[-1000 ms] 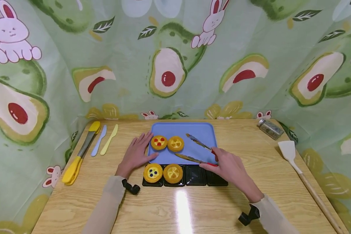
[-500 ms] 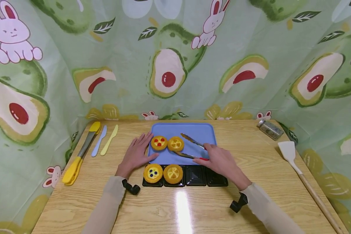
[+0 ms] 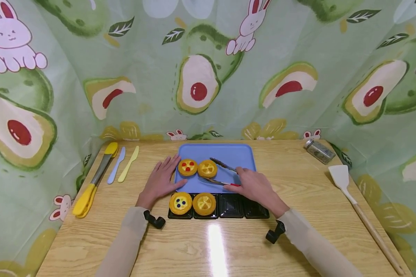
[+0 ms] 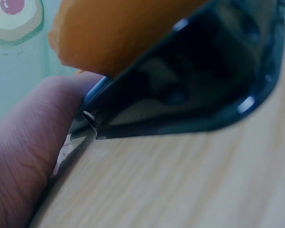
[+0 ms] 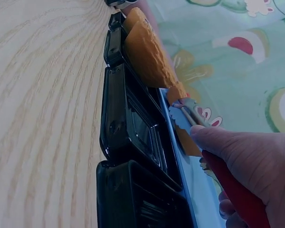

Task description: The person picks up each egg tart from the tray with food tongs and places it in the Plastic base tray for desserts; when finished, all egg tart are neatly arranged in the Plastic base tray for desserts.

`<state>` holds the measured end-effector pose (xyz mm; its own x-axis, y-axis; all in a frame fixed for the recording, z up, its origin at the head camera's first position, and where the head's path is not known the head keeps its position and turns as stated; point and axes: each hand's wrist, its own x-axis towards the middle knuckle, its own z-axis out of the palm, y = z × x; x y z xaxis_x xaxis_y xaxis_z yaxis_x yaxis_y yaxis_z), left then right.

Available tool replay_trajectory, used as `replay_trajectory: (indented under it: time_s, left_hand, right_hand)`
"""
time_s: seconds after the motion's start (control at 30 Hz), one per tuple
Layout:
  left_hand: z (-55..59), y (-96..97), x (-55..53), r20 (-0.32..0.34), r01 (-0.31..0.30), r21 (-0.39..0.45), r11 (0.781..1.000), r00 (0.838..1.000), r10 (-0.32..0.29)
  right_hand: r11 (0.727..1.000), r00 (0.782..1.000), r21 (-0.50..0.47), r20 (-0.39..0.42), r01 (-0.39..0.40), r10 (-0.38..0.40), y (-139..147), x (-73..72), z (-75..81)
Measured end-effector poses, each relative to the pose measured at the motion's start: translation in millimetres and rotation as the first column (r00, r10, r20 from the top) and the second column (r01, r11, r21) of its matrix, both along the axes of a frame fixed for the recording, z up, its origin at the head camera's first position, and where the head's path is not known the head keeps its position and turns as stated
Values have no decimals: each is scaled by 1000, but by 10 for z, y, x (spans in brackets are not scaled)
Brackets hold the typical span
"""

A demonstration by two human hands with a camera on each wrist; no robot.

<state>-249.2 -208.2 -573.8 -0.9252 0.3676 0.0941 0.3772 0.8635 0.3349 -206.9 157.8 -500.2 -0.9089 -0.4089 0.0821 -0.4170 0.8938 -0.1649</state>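
Note:
My left hand lies with straight fingers at the left rim of the blue tray. My right hand grips red-handled metal tongs, whose handle shows in the right wrist view. The tong arms are spread, one behind and one in front of an egg tart with wedge-shaped topping. Whether they touch it is unclear. Beside it on the tray is a tart with red dots. In front, a black compartment tray holds a blue-dotted tart and another wedge-topped tart in its two left compartments.
Yellow-tipped tongs, a blue knife and a yellow knife lie on the left. At the right are a shaker jar and a white spatula with a wooden handle. A patterned curtain stands behind the table.
My right hand has moved left with the tongs, bringing their arms from the tray's right part to either side of the wedge-topped tart. The left hand has stayed in place.

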Motion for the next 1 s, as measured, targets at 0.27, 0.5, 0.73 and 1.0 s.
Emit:
replay_trajectory:
  time_s: [0.27, 0.5, 0.73, 1.0]
  left_hand:
    - [1, 6, -1, 3, 2, -5, 1000, 1000, -2]
    - [18, 7, -2, -8, 2, 10, 1000, 1000, -2]
    - [-13, -11, -2, -2, 4, 11, 1000, 1000, -4]
    - [-2, -8, -2, -5, 5, 8, 1000, 1000, -5]
  right_hand:
    - [1000, 998, 11, 55, 11, -11, -65, -32, -13]
    - [1000, 1000, 7, 8, 8, -8, -81, -73, -24]
    - [1000, 1000, 18, -6, 2, -2, -94, -80, -62]
    - [1000, 999, 19, -49, -17, 18, -96, -74, -81]
